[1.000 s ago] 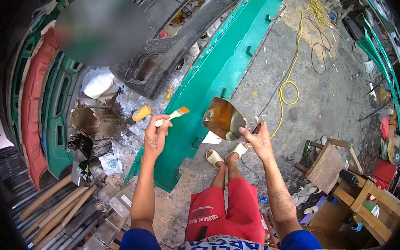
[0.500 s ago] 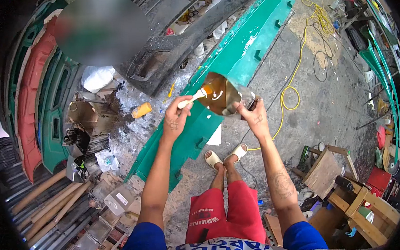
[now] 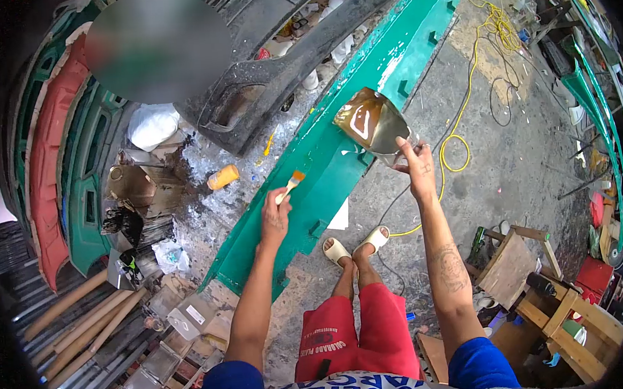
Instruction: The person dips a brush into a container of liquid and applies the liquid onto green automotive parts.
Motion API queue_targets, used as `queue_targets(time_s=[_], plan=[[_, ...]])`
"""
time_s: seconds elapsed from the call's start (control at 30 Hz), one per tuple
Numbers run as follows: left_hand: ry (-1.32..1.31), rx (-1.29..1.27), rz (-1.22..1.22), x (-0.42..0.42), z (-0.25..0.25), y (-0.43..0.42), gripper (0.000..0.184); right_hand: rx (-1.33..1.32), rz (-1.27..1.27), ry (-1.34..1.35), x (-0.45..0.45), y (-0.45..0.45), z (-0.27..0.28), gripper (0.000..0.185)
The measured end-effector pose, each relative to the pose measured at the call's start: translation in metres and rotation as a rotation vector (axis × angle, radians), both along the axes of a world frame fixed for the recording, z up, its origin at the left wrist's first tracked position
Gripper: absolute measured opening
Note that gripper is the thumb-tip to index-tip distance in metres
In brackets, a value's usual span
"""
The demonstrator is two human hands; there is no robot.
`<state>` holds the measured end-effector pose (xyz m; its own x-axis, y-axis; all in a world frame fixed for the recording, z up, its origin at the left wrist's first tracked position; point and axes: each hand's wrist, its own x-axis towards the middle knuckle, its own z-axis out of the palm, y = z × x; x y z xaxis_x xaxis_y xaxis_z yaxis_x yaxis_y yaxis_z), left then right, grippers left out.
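Note:
My left hand (image 3: 275, 217) is closed around the pale handle of a paintbrush (image 3: 291, 186), whose orange-brown bristles point up and right over a long glossy green panel (image 3: 302, 209). Whether the bristles touch the panel I cannot tell. In my right hand (image 3: 415, 165) is a shiny metal can (image 3: 391, 134), tilted with its mouth toward me. Amber liquid shows inside, gathered on the far left side. My thumb lies over the can's near rim, and the other fingers are mostly hidden behind it.
A black bumper-like part (image 3: 242, 102) lies beyond the panel. An orange-yellow container (image 3: 223, 177) is on the stained floor at left. Red and green molded panels (image 3: 49, 153) lean farther left. A yellow cable (image 3: 470, 88) runs along the right. Wooden frames (image 3: 565, 321) stand at lower right.
The paintbrush has come out of the can and moved down and left over the green panel. The can has shifted up and right in my right hand.

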<state>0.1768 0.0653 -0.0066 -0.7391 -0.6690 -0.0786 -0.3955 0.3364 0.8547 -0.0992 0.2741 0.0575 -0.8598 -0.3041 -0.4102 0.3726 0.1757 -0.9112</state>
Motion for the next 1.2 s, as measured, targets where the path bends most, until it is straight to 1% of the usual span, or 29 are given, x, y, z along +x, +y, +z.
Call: queue_targets(time_s=[0.03, 0.1, 0.13, 0.2, 0.23, 0.3, 0.37, 0.43, 0.5, 0.57, 0.63, 0.7, 0.77, 0.83, 0.87, 0.9, 0.93, 0.97, 1.03, 1.07, 1.17, 1.2], plan=[[-0.004, -0.002, -0.004, 0.013, 0.013, -0.001, 0.019, -0.002, -0.004, -0.004, 0.002, 0.007, 0.002, 0.054], [-0.193, -0.097, -0.056, 0.034, 0.034, -0.006, 0.018, -0.063, -0.056, -0.027, 0.004, 0.023, 0.007, 0.053], [-0.193, -0.102, -0.064, 0.038, 0.039, -0.014, 0.018, -0.087, -0.048, -0.044, 0.006, 0.032, 0.016, 0.051], [-0.241, -0.339, -0.250, 0.041, 0.047, -0.028, 0.011, -0.097, -0.102, -0.047, 0.010, 0.053, 0.013, 0.049], [-0.244, -0.346, -0.258, 0.031, 0.045, -0.031, 0.011, -0.103, -0.145, -0.052, 0.014, 0.063, 0.014, 0.048], [-0.275, -0.297, -0.420, -0.013, 0.033, -0.047, 0.011, -0.142, -0.177, -0.052, 0.024, 0.083, 0.016, 0.045], [-0.254, -0.352, -0.485, -0.070, 0.024, -0.055, 0.014, -0.068, -0.250, -0.070, 0.031, 0.105, 0.015, 0.045], [-0.145, -0.443, -0.527, -0.129, 0.022, -0.059, 0.017, -0.084, -0.274, -0.085, 0.037, 0.133, -0.004, 0.047], [-0.197, -0.284, -0.534, -0.185, 0.020, -0.065, 0.020, -0.100, -0.293, -0.107, 0.045, 0.156, -0.011, 0.049], [-0.078, -0.299, -0.563, -0.235, 0.007, -0.072, 0.022, -0.064, -0.321, -0.138, 0.047, 0.173, -0.008, 0.055], [-0.115, -0.231, -0.564, -0.279, 0.008, -0.070, 0.021, -0.051, -0.308, -0.159, 0.044, 0.184, -0.004, 0.057], [-0.158, -0.246, -0.563, -0.312, 0.016, -0.064, 0.019, -0.040, -0.301, -0.174, 0.040, 0.196, -0.002, 0.060], [-0.192, -0.263, -0.563, -0.330, 0.029, -0.061, 0.017, 0.038, -0.264, -0.125, 0.033, 0.207, -0.002, 0.062], [0.077, -0.251, -0.561, -0.330, 0.039, -0.054, 0.013, 0.033, -0.260, -0.120, 0.022, 0.209, 0.001, 0.063], [0.049, -0.259, -0.547, -0.321, 0.045, -0.050, 0.011, 0.017, -0.232, -0.091, 0.017, 0.211, 0.001, 0.063], [0.041, -0.253, -0.554, -0.304, 0.036, -0.051, 0.011, 0.002, -0.202, -0.065, 0.013, 0.213, 0.002, 0.063], [0.066, -0.360, -0.577, -0.285, 0.020, -0.056, 0.011, 0.039, -0.187, -0.059, 0.009, 0.208, 0.011, 0.064], [0.097, -0.472, -0.601, -0.268, 0.015, -0.058, 0.013, 0.037, -0.192, -0.060, 0.007, 0.207, 0.009, 0.064], [-0.106, -0.525, -0.549, -0.229, 0.033, -0.042, 0.017, -0.012, -0.180, -0.036, 0.006, 0.206, 0.003, 0.066], [-0.149, -0.532, -0.553, -0.207, 0.032, -0.040, 0.018, -0.068, -0.212, -0.034, 0.007, 0.198, 0.007, 0.066], [-0.230, -0.527, -0.555, -0.148, 0.029, -0.037, 0.018, 0.008, -0.182, -0.064, 0.016, 0.192, 0.012, 0.067], [-0.268, -0.519, -0.546, -0.132, 0.032, -0.037, 0.017, -0.035, -0.217, -0.064, 0.021, 0.186, 0.013, 0.068]])
